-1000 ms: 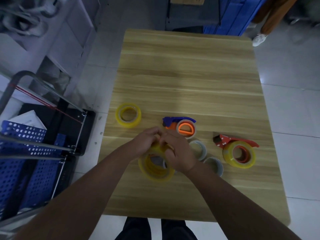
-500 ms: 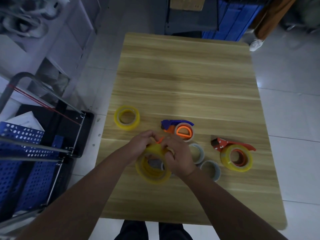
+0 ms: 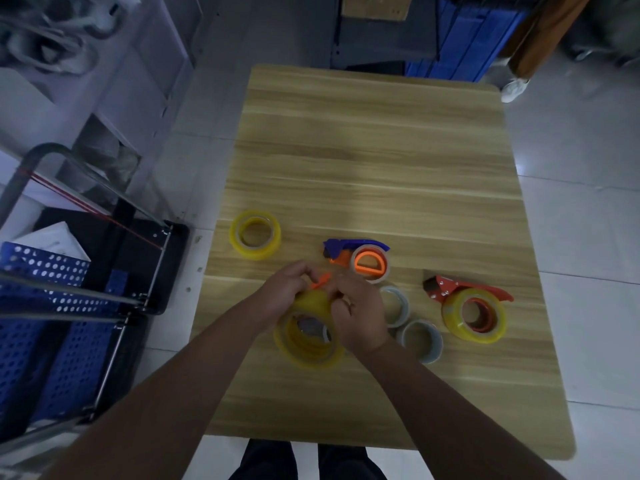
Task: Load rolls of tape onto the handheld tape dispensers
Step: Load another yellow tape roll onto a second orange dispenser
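Both hands meet over a large yellow tape roll (image 3: 306, 341) held on edge above the near part of the wooden table (image 3: 374, 161). My left hand (image 3: 282, 292) grips its top left, my right hand (image 3: 356, 313) its right side. An orange dispenser part (image 3: 320, 281) pokes out between my fingers; the rest is hidden. Behind my hands lies a blue and orange dispenser (image 3: 356, 258) with a pale roll on it. A red dispenser (image 3: 467, 303) carrying a yellow roll lies at the right. A loose yellow roll (image 3: 255, 234) sits at the left.
Two grey-cored rolls (image 3: 394, 306) (image 3: 420, 341) lie just right of my right hand. A blue perforated cart (image 3: 45, 306) with a metal frame stands left of the table. Blue crates (image 3: 464, 36) stand beyond the far edge, where a person's shoe (image 3: 514, 90) shows.
My hands stay clasped on the yellow roll, with only small finger shifts. The orange dispenser tip now shows more between them.
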`<state>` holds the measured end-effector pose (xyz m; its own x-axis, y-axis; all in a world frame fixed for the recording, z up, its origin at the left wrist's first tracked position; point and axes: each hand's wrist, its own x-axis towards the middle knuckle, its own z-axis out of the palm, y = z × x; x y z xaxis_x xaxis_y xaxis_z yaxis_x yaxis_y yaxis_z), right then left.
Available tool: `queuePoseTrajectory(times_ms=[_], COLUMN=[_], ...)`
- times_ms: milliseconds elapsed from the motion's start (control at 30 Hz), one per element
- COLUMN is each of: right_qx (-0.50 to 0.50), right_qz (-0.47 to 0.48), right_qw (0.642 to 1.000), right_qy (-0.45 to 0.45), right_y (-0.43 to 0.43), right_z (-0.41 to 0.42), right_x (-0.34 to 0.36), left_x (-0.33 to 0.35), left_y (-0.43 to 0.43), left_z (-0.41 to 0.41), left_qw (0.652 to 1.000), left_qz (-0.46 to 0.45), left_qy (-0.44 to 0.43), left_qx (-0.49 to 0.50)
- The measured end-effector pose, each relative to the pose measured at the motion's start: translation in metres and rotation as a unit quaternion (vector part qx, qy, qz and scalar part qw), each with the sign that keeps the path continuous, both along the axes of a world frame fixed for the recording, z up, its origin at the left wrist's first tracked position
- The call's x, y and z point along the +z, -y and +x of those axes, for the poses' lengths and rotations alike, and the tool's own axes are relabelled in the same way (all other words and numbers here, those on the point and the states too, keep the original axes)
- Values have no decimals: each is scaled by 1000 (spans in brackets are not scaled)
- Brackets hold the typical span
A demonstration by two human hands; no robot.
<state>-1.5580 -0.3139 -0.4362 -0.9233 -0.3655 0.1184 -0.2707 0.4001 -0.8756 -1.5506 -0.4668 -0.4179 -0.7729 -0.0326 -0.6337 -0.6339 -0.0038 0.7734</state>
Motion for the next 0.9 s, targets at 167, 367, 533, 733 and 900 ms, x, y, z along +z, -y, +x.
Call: queuePoseTrajectory(times_ms=[167, 367, 533, 733, 900], right_qx=[-44, -61, -71, -65, -58], right_qz=[9, 10, 23, 30, 34], right_qw=[999, 998, 997, 996, 997], right_qy=[-9, -21, -27, -43, -42], right_y=[0, -1, -2, -2, -4], right_z=[6, 9, 10, 10, 9], right_x=[0, 1, 5, 6, 7], left_x=[2, 4, 2, 4, 7], left_y=[-2, -3, -4, -7, -7], left_z=[4, 5, 9, 12, 13], left_qw=[999, 997, 995, 993, 994], left_qz=[30, 49, 63, 63, 57], left_qy=[10, 25, 34, 33, 38], left_qx=[29, 50, 75, 89, 88])
